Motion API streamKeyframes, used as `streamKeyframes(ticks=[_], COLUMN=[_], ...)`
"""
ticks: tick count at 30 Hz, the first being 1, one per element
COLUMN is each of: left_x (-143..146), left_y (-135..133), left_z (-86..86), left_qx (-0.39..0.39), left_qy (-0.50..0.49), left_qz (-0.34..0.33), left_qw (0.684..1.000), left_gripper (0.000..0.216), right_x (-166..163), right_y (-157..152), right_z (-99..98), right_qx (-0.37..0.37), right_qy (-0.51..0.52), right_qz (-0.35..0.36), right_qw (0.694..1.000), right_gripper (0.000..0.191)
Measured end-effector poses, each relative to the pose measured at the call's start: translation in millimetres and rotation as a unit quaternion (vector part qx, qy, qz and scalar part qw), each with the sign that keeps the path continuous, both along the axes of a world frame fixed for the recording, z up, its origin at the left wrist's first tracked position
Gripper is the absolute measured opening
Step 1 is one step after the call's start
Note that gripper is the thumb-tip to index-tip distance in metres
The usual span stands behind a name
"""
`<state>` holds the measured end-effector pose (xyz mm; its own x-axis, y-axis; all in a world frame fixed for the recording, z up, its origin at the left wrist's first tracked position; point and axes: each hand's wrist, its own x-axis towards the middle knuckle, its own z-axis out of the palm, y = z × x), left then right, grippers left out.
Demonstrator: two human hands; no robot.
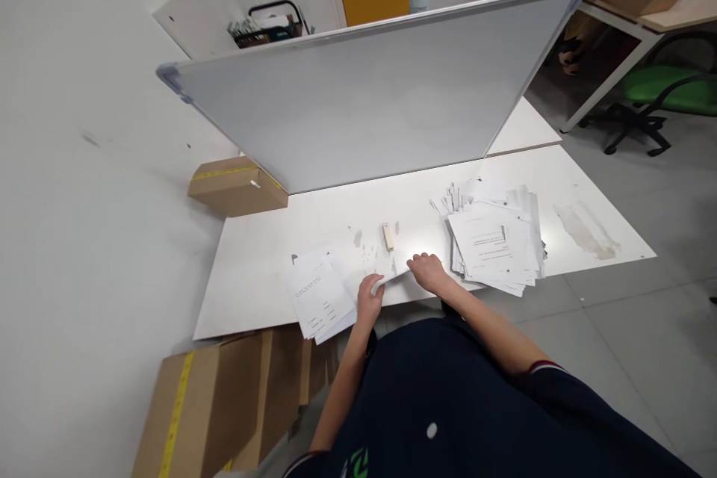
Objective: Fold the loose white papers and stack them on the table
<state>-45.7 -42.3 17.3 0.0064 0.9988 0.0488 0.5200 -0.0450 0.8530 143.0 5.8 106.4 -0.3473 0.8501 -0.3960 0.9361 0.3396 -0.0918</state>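
Between my two hands, at the table's front edge, some white paper [396, 278] is held nearly edge-on; how many sheets there are I cannot tell. My left hand [370, 299] grips its left end, the thumb on top. At the other end my right hand [428, 272] has its fingers closed on the paper. Just beyond it lies a small beige stapler-like block [388, 237]. To the left is a small pile of printed sheets [322, 295]. On the right sits a larger, untidy stack of printed papers [493, 239], its edges fanned out.
A whiteboard [364, 104] stands across the back of the white table [246, 269]. A cardboard box [240, 190] sits at the back left, with more boxes [224, 396] on the floor at left. Beyond, at right, are a green chair [666, 86] and a desk.
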Motion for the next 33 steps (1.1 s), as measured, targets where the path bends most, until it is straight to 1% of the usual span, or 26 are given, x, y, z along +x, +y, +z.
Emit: streamKeyframes(ticks=[3,7,9,12,14,16,18,20,23,25,27,29,31,33], left_x=[0,-4,-7,-11,-12,-11,-10,-9,-9,-10,-10,-9,-6,-5], left_y=[0,0,0,0,-1,-1,-1,-1,0,0,0,0,1,3], left_z=[-2.3,-5.3,-6.5,-5.4,-2.6,0.7,2.8,2.4,-3.1,-7.9,-11.0,-10.4,-5.9,1.2], left_qx=[-0.016,-0.036,-0.045,-0.055,-0.049,-0.033,-0.029,-0.056,-0.094,-0.084,-0.067,-0.056,-0.045,-0.035], left_qy=[-0.019,-0.056,-0.071,-0.08,-0.078,-0.074,-0.07,-0.06,-0.039,-0.029,-0.02,-0.01,-0.008,-0.02], left_qz=[0.008,0.038,0.056,0.084,0.08,0.063,0.056,0.057,0.045,0.032,0.022,0.016,0.017,0.033], left_qw=[1.0,0.997,0.995,0.992,0.993,0.995,0.996,0.995,0.994,0.995,0.997,0.998,0.999,0.999], left_gripper=[0.02,0.02,0.02,0.021,0.021,0.022,0.022,0.024,0.025,0.024,0.023,0.024,0.024,0.024], right_x=[4,15,23,36,43,46,48,47,46,42,37,29,24,22], right_y=[0,1,3,6,6,6,5,5,3,1,-2,-5,-9,-11], right_z=[-5.5,-5.1,-4.7,-4.9,-5.4,-6.0,-6.4,-6.5,-5.2,-2.8,0.3,3.3,4.9,3.7], right_qx=[0.003,-0.014,-0.018,-0.013,-0.012,-0.008,-0.005,-0.01,-0.015,0.0,0.023,0.044,0.049,0.041], right_qy=[0.004,0.016,0.048,0.126,0.148,0.136,0.106,0.072,0.03,0.018,0.018,0.029,0.047,0.069], right_qz=[-0.014,-0.037,-0.054,-0.076,-0.083,-0.086,-0.085,-0.082,-0.078,-0.071,-0.059,-0.037,-0.01,0.001], right_qw=[1.0,0.999,0.997,0.989,0.985,0.987,0.991,0.994,0.996,0.997,0.998,0.998,0.998,0.997], right_gripper=[0.024,0.022,0.022,0.021,0.021,0.024,0.026,0.026,0.024,0.023,0.022,0.021,0.02,0.023])
